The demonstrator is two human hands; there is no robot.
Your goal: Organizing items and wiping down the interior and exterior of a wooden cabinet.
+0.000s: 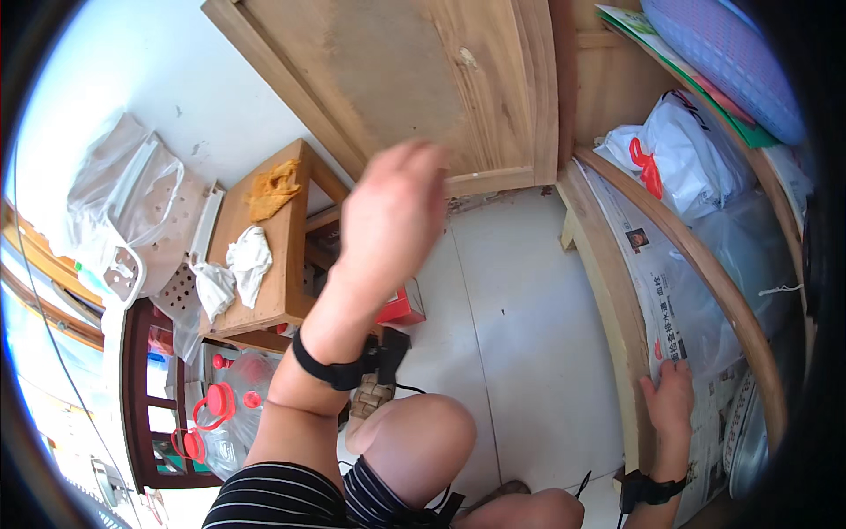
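My left hand (396,205) is raised in front of the wooden door panel (489,99). It is blurred, its fingers look curled, and I cannot tell whether anything is in it. My right hand (671,397) touches the newspaper (651,311) lining the lower shelf, close to the wooden front rail (611,317); its thumb stands apart from the fingers. Deeper in on that shelf sit a white plastic bag (694,155) with a red tie and a clear plastic bag (733,244). A metal basin with a patterned rim (743,436) stands near my right wrist.
A curved wooden bar (710,271) crosses in front of the shelf. Above it rests a blue plastic basket (727,66). To the left, a wooden stool (244,198) carries an orange cloth (272,190) and white cloths (248,264). Plastic bottles (231,403) and a red box (404,307) stand low down.
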